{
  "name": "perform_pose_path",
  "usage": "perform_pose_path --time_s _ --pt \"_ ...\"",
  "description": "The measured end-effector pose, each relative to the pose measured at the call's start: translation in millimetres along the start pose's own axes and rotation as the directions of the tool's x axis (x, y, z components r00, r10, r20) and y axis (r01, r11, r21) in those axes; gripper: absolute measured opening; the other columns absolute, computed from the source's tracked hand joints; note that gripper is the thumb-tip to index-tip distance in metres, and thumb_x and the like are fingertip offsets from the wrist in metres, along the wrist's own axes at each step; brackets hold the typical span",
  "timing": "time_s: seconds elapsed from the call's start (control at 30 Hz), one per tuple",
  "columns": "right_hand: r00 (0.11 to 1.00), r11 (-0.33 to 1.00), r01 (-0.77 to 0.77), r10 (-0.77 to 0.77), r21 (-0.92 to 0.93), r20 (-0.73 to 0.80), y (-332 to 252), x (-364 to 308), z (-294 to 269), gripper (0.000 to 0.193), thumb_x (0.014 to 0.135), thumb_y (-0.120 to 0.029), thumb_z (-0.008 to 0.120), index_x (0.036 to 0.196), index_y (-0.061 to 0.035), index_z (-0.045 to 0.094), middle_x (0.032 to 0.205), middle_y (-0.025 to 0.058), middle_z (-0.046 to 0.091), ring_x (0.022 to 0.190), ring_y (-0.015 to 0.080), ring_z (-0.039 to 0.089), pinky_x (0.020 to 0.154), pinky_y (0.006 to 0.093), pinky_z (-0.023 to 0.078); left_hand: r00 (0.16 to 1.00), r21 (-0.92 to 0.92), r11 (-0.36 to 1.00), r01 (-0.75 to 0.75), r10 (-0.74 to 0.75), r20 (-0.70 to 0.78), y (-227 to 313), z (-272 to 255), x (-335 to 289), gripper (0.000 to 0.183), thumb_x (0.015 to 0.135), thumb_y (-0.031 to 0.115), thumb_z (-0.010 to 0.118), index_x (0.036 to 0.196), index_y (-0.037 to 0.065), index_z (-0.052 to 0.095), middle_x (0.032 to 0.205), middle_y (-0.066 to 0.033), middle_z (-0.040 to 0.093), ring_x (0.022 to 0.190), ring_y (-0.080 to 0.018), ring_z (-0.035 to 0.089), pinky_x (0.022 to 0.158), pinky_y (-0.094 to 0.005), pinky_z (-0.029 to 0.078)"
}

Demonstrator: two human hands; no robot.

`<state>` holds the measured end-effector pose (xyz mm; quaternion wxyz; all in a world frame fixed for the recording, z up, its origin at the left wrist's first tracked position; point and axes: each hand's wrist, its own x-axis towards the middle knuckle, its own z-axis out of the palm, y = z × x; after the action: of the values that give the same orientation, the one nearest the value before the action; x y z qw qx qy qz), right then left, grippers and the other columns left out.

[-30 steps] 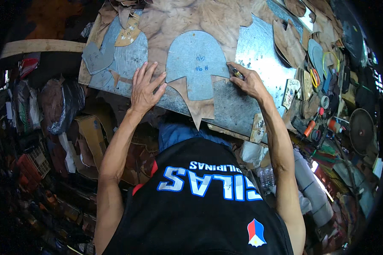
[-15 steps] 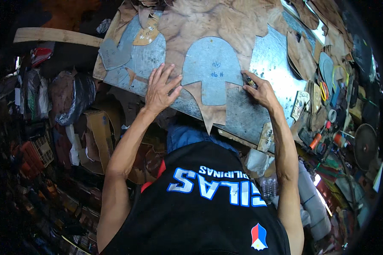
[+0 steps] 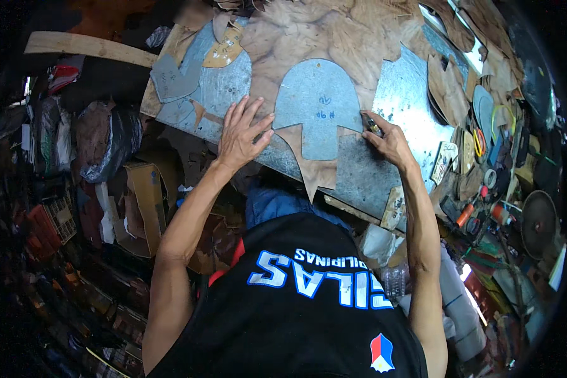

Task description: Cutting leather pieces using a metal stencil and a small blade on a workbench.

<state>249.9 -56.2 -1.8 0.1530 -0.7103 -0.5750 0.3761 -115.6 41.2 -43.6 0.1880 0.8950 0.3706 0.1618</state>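
A grey, mushroom-shaped template (image 3: 315, 94) with handwritten marks lies flat on a brown leather hide (image 3: 296, 34). Below its left corner, a pointed leather flap (image 3: 312, 173) hangs toward the table's near edge. My left hand (image 3: 240, 132) rests palm down with fingers spread, its fingertips by the left edge of the template. At the right edge, my right hand (image 3: 387, 137) grips a small knife (image 3: 373, 127) with a dark and yellowish handle. The blade tip is too small to make out clearly.
The metal-topped table (image 3: 365, 183) holds more grey templates (image 3: 173, 79) and a tan one (image 3: 223, 50) at the left. Leather scraps (image 3: 446, 85) lie to the right, near tape rolls (image 3: 490, 176) and an orange spool (image 3: 465, 215). A cardboard box (image 3: 146, 201) stands left of me.
The table and template appear slightly lower and farther right in view. Both hands keep nearly the same places beside the template.
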Motion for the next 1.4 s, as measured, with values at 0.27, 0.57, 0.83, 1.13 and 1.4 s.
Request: perform_pose_path --time_s 0.27,0.57,0.83,1.13,1.4 --pt "0.893 0.670 -0.450 0.338 0.591 0.297 -23 -23 13 0.031 0.092 -0.026 0.071 0.114 -0.0047 0.068 0.072 0.0008 0.061 0.050 0.0086 0.051 0.045 0.0243 0.042 0.998 -0.152 0.987 0.051 -0.047 0.033 49 1 -15 0.037 0.085 0.037 0.072 0.116 0.018 0.073 0.153 -0.0209 0.039 0.143 -0.0488 0.026 0.116 -0.0615 0.019" --pt "0.971 0.951 -0.225 0.200 0.214 0.133 -95 -78 86 0.029 0.090 -0.022 0.070 0.110 -0.0025 0.067 0.081 0.0167 0.068 0.072 0.0381 0.067 0.066 0.0430 0.053 0.897 -0.328 0.866 0.379 -0.431 -0.102 83 -20 -75 0.049 0.084 0.008 0.074 0.128 -0.004 0.055 0.141 -0.0244 0.044 0.123 -0.0388 0.052 0.099 -0.0423 0.046" --pt "0.976 0.977 0.171 -0.186 -0.131 -0.113 -95 20 62 0.044 0.083 -0.011 0.064 0.126 -0.0069 0.059 0.139 0.0181 0.055 0.094 0.0406 0.068 0.084 0.0476 0.057 0.580 -0.676 -0.090 0.731 -0.441 0.685 101 23 -111 0.023 0.101 0.014 0.058 0.117 -0.002 0.062 0.108 -0.0097 0.070 0.095 -0.0150 0.066 0.083 -0.0281 0.053" --pt "0.943 0.935 0.178 -0.251 -0.307 -0.217 -51 6 63 0.056 0.081 -0.013 0.063 0.137 -0.0111 0.056 0.149 0.0164 0.048 0.100 0.0402 0.068 0.091 0.0466 0.056 0.641 -0.660 -0.501 0.560 -0.243 0.728 86 7 -106 0.042 0.101 0.023 0.058 0.135 0.005 0.041 0.129 -0.0211 0.059 0.121 -0.0307 0.061 0.096 -0.0393 0.053" --pt "0.997 0.988 0.074 -0.074 -0.137 0.007 -89 -48 94 0.058 0.081 -0.015 0.066 0.138 -0.0128 0.053 0.152 0.0145 0.043 0.089 0.0407 0.070 0.081 0.0471 0.059 0.530 -0.662 -0.397 0.636 -0.399 0.748 68 17 -108 0.039 0.103 0.028 0.055 0.128 -0.002 0.054 0.123 -0.0202 0.063 0.112 -0.0281 0.065 0.094 -0.0404 0.053"
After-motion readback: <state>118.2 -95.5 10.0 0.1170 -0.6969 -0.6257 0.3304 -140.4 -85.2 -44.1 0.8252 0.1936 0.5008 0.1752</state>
